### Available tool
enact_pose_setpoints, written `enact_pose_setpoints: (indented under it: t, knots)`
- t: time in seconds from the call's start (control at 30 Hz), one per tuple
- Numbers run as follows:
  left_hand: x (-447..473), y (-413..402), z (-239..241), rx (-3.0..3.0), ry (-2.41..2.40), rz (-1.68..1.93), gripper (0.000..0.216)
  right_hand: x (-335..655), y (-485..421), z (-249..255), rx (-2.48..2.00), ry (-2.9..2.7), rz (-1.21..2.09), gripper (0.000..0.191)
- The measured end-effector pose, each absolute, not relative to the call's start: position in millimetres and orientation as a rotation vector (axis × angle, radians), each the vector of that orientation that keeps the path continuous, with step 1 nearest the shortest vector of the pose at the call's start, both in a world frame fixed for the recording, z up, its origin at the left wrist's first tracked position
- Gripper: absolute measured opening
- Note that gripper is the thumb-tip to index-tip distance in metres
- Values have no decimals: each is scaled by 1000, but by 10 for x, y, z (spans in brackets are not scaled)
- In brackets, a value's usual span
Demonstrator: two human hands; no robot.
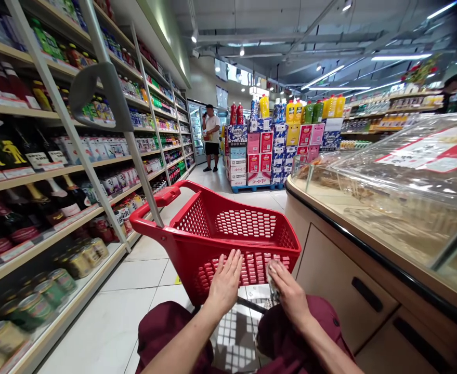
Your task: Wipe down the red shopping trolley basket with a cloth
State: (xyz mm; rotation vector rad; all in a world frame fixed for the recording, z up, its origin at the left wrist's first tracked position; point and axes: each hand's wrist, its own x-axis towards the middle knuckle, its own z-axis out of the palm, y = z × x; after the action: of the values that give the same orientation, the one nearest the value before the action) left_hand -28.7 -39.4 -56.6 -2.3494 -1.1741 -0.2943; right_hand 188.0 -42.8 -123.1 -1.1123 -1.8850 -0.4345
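Note:
A red plastic shopping cart basket (pixel 228 234) with lattice walls stands in front of my knees, its side turned towards me. My left hand (pixel 226 280) is held flat at that near wall, fingers stretched out and together, with nothing in it. Whether its fingertips press on the plastic I cannot tell. On the right, near the corner of the same wall, my right hand (pixel 289 291) has its fingers bent over a pale, crumpled cloth (pixel 271 278). Much of the cloth is hidden under the fingers. A grey pole with a loop grip (pixel 119 98) rises from the cart's handle end.
Drink shelves (pixel 91 166) run along the left. To the right is a counter (pixel 345 249) with a clear cover (pixel 415 150). Stacked drink cartons (pixel 259 150) stand ahead; a person (pixel 211 135) stands in the aisle. White tiles (pixel 142 275) show under the cart.

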Motion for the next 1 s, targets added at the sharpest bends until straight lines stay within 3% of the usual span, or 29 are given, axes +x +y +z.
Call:
enact_pose_setpoints:
  t: [0.43, 0.63, 1.0]
  knots:
    - [-519, -416, -501, -2236, -1164, -353, 56, 1454, -333, -960, -928, -1865, -483, 43]
    - [-737, -461, -537, -2211, -1157, -310, 56, 1252, -369, -1150, -796, -2026, -539, 40]
    - [-969, -547, -516, -2198, -1230, -310, 56, 954, -293, -1031, -731, -2101, -513, 38]
